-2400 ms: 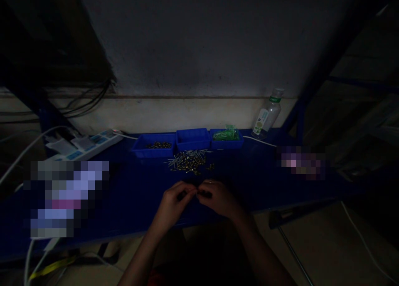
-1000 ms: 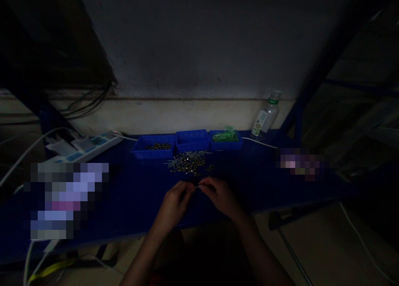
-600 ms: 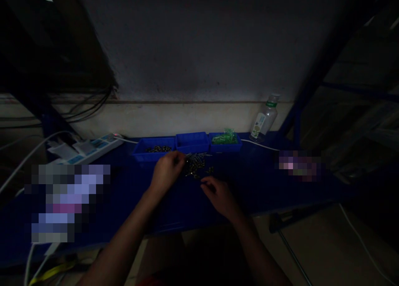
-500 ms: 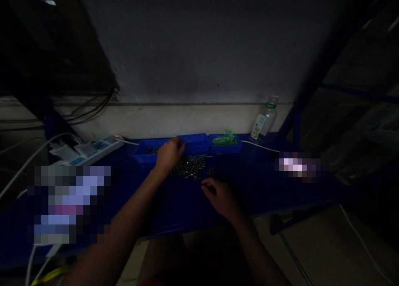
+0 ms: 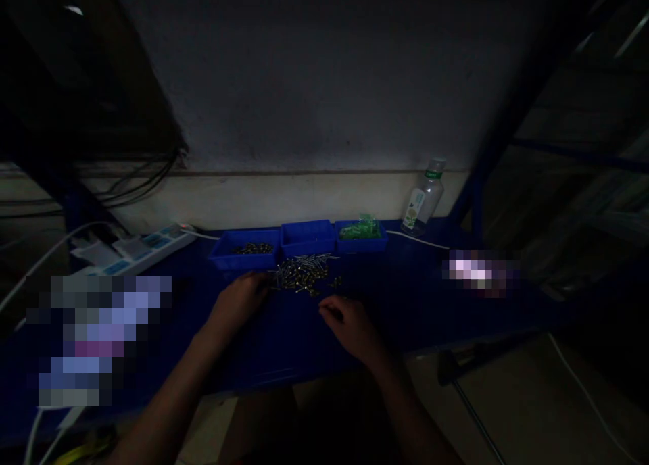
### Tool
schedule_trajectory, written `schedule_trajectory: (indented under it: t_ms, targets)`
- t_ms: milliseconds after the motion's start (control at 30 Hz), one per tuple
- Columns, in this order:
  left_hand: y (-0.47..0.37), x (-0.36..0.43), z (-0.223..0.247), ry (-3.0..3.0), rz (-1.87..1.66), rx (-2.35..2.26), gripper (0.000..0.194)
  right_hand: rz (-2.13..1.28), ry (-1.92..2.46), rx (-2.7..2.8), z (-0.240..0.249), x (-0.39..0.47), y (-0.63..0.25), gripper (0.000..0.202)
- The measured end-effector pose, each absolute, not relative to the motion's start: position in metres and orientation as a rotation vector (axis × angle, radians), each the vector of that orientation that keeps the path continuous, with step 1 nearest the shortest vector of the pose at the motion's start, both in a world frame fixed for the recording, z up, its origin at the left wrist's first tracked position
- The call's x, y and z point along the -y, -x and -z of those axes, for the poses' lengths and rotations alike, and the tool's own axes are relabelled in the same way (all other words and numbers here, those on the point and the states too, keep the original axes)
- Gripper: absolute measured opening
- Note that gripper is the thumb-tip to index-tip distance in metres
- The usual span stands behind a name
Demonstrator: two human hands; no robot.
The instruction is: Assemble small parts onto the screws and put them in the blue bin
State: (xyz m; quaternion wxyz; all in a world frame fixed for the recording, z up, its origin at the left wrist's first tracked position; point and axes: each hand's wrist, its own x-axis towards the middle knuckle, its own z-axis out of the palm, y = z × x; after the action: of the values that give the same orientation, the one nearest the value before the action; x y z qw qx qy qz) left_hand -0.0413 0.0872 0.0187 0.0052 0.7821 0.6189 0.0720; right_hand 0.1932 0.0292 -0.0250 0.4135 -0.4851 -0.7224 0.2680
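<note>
A pile of small metal screws or pins (image 5: 303,274) lies on the dark blue table (image 5: 284,343). My left hand (image 5: 242,296) rests at the pile's left edge, its fingertips dark and pointing at the loose pieces; whether it holds one is hidden. Just right of and nearer than the pile, my right hand (image 5: 349,320) has its thumb and forefinger brought together; anything between them is too small to make out. Behind the pile stand a blue tray (image 5: 219,257) with metal pieces inside, a second blue tray (image 5: 307,238), and a third one holding a green plastic bag (image 5: 361,230).
A clear bottle (image 5: 424,198) stands at the back right, by the wall. At the left lies a white power strip (image 5: 158,244) with plugs and cables. Blurred patches cover things at the table's left and right.
My left hand has come back from over the blue trays and down to the left side of the pile. My right hand has hardly moved. The view has shifted slightly.
</note>
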Motion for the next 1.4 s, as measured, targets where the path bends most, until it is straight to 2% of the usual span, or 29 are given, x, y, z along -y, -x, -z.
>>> schedule_trajectory:
  t_ms: [300, 500, 667, 833, 1033, 1400]
  targets:
    - [0.041, -0.089, -0.003, -2.505, -0.303, -1.944, 0.032, -0.677, 1.213, 1.832, 0.027, -0.030, -0.193, 0.012]
    - [0.047, -0.082, -0.009, -2.416, -0.396, -1.966, 0.030, -0.674, 1.226, 1.849, 0.025, -0.030, -0.194, 0.013]
    - [0.056, -0.051, -0.021, -2.134, -0.691, -2.012, 0.034, -0.680, 1.228, 1.855, 0.023, -0.030, -0.193, 0.013]
    - [0.031, -0.031, -0.012, -1.892, -0.894, -1.894, 0.031, -0.673, 1.226, 1.878, 0.024, -0.029, -0.194, 0.013]
    - [-0.006, -0.023, -0.002, -1.886, -0.846, -1.514, 0.024, -0.668, 1.236, 1.943, 0.024, -0.028, -0.194, 0.017]
    - [-0.007, -0.021, 0.004, -1.922, -0.835, -1.458, 0.026, -0.608, 1.182, 2.017, 0.021, -0.025, -0.192, 0.012]
